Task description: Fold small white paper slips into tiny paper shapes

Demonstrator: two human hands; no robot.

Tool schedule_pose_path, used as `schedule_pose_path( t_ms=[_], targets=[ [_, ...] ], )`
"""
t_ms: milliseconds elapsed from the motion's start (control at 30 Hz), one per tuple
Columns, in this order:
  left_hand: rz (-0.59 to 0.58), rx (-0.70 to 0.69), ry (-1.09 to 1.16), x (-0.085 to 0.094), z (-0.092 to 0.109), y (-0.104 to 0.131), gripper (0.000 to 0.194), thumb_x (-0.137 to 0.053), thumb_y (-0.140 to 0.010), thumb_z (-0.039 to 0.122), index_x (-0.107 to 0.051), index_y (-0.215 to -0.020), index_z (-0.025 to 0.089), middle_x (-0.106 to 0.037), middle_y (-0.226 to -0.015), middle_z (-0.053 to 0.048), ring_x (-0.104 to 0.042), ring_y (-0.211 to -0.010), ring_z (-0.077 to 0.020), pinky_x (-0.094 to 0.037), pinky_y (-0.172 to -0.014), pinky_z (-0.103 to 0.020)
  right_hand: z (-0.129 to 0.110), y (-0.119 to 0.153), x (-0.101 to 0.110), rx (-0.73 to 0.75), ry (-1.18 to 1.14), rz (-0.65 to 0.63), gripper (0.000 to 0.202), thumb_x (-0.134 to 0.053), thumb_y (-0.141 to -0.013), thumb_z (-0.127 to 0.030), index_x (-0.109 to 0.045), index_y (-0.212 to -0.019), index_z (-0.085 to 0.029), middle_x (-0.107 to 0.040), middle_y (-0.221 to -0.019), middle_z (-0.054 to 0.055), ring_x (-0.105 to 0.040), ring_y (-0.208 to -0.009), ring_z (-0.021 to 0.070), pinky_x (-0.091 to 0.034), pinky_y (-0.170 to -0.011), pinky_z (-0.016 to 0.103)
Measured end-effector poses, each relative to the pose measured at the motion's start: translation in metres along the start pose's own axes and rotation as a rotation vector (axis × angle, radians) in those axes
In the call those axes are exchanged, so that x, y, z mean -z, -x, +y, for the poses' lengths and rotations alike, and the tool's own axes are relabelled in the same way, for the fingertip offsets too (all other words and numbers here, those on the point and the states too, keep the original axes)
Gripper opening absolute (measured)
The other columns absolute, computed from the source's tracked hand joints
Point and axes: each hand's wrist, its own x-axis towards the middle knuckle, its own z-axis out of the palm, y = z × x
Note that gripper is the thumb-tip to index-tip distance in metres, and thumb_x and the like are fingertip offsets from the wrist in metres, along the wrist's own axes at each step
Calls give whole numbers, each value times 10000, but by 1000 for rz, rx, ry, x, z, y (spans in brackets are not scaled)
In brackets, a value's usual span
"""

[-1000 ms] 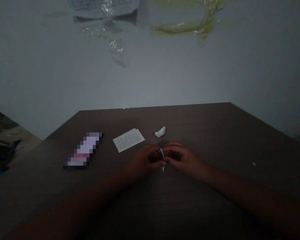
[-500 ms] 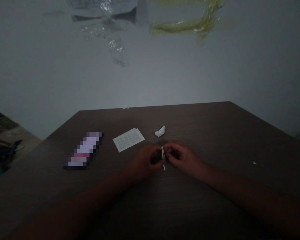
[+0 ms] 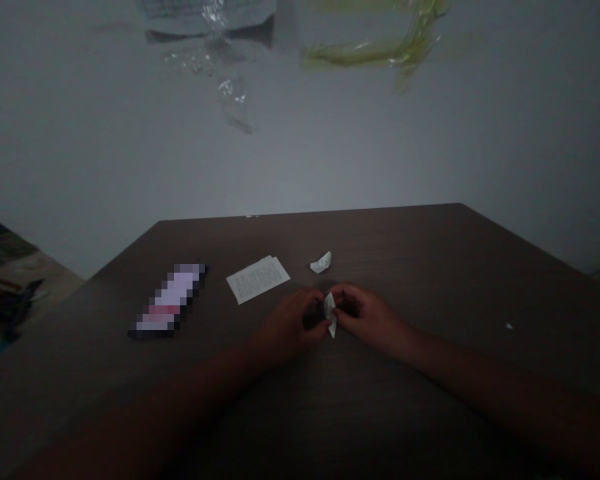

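Between my two hands, just above the dark wooden table (image 3: 410, 240), is a small folded piece of white paper (image 3: 332, 319). My left hand (image 3: 295, 323) pinches it from the left, thumb at its lower part. From the right, the thumb and fingers of my right hand (image 3: 363, 310) close on the same paper. Its creases are too small and dim to make out fully. Just beyond the hands lies a little folded paper boat (image 3: 321, 263). Left of that, flat on the table, rest a few stacked slips of printed paper (image 3: 258, 280).
A phone with a blurred-out screen (image 3: 173, 300) lies at the left of the table. A tiny white scrap (image 3: 509, 326) is on the right. Behind the table's far edge stands a pale wall (image 3: 300, 153) with yellow tape (image 3: 360, 55) and clear tape on it.
The folded paper has turned in my fingers: it showed a thin edge before, and now a broader creased face. Both hands stay almost in place.
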Motion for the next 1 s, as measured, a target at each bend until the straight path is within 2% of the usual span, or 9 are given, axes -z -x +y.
schedule_pose_path(
  t_ms=[167, 300, 400, 567, 700, 867, 1000],
  targets=[
    [-14, -55, 36, 3, 11, 1, 381, -759, -1001, 199, -686, -1371, 245, -818, -1392, -98, -805, -1293, -308, -662, -1161, -518, -1, 1, -1, -99, -4, 45, 145, -762, -929, -209, -771, -1062, -266, -761, -945, 22, -727, -892, 230, -595, -789, 351],
    [-35, -98, 11, 4, 15, 3, 466, -755, -1000, 152, -676, -1449, 249, -786, -1517, -124, -772, -1410, -351, -636, -1229, -540, 0, 0, 1, -165, -114, 71, 112, -791, -894, -272, -732, -990, -272, -742, -931, 18, -714, -886, 232, -590, -803, 362],
    [-41, -104, -27, 1, 11, 4, 486, -715, -1002, 107, -655, -1466, 236, -760, -1568, -133, -748, -1458, -349, -621, -1262, -533, -1, -2, 1, -200, -213, 86, 140, -806, -870, -325, -695, -939, -276, -715, -905, 7, -698, -855, 222, -592, -804, 366],
    [-58, -44, -58, -4, 1, 4, 436, -668, -1033, 87, -648, -1435, 254, -804, -1473, -90, -791, -1374, -296, -653, -1208, -466, -4, -1, -1, -229, -309, 40, 230, -862, -831, -346, -666, -927, -274, -715, -900, -6, -693, -836, 207, -595, -794, 358],
    [-108, -1, -79, -2, 2, 4, 398, -648, -1089, 140, -650, -1471, 252, -830, -1416, -88, -830, -1271, -294, -684, -1119, -422, -6, 1, -3, -240, -262, 44, 243, -873, -811, -353, -670, -912, -265, -679, -858, -18, -648, -792, 190, -536, -724, 325],
    [-155, 24, -113, 1, 6, 4, 397, -622, -1119, 175, -645, -1514, 210, -840, -1396, -121, -853, -1206, -320, -703, -1068, -465, -7, 2, -3, -238, -168, 49, 189, -809, -821, -331, -642, -877, -263, -621, -797, -32, -573, -728, 174, -466, -661, 303],
    [-69, -8, -85, 4, 7, 6, 464, -676, -1067, 177, -634, -1528, 203, -791, -1505, -162, -801, -1361, -350, -669, -1179, -531, -11, 1, 2, -124, -27, 112, 119, -723, -844, -238, -610, -858, -270, -617, -797, -29, -576, -731, 181, -467, -681, 313]
  ],
)
